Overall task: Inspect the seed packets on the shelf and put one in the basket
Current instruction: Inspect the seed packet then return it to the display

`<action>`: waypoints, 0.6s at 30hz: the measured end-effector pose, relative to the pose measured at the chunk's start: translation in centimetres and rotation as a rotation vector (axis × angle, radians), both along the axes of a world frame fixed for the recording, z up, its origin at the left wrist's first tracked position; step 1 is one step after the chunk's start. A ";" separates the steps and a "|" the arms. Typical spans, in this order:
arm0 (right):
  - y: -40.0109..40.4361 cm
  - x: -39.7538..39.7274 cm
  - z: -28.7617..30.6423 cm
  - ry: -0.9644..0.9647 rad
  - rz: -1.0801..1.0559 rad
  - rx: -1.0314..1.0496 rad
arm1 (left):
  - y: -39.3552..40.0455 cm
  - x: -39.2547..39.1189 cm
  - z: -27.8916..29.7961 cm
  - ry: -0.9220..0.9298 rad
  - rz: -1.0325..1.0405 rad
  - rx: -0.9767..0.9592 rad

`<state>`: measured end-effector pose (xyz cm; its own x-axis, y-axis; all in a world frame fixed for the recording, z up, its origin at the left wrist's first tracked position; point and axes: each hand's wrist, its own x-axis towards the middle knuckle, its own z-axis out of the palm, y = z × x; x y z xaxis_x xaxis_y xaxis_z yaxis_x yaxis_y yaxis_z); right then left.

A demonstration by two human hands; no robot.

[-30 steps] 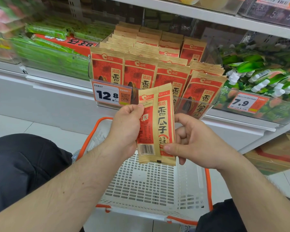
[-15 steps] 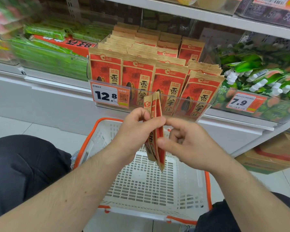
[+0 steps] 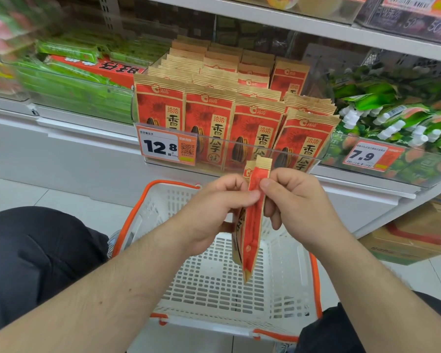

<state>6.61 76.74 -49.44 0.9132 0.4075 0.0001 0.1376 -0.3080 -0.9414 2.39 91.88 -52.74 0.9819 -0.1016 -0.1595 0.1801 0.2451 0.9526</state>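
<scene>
Above the white basket [image 3: 229,284], the left hand [image 3: 211,212] and the right hand [image 3: 298,205] both pinch the seed packet [image 3: 251,225], now turned edge-on, where before its printed face showed. Behind, the shelf [image 3: 341,182] carries more packets [image 3: 209,118] behind a price tag [image 3: 167,146].

A white shelf [image 3: 92,128] carries a clear bin [image 3: 239,146] of red seed packets [image 3: 209,115] at 12 o'clock, green packs [image 3: 69,72] at 10 and green pouches [image 3: 382,110] at 2. A white basket [image 3: 214,281] sits on the tiled floor [image 3: 18,192] at 6.
</scene>
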 end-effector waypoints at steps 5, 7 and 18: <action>0.0 0.0 0.4 0.050 0.028 0.002 | -0.1 0.0 -0.1 0.041 -0.020 -0.081; 0.0 0.0 0.4 0.061 0.026 -0.001 | -0.1 0.1 -0.1 0.045 -0.016 -0.089; -1.0 -0.9 2.0 0.141 0.364 -0.361 | 0.9 0.6 0.7 -0.006 0.154 -0.202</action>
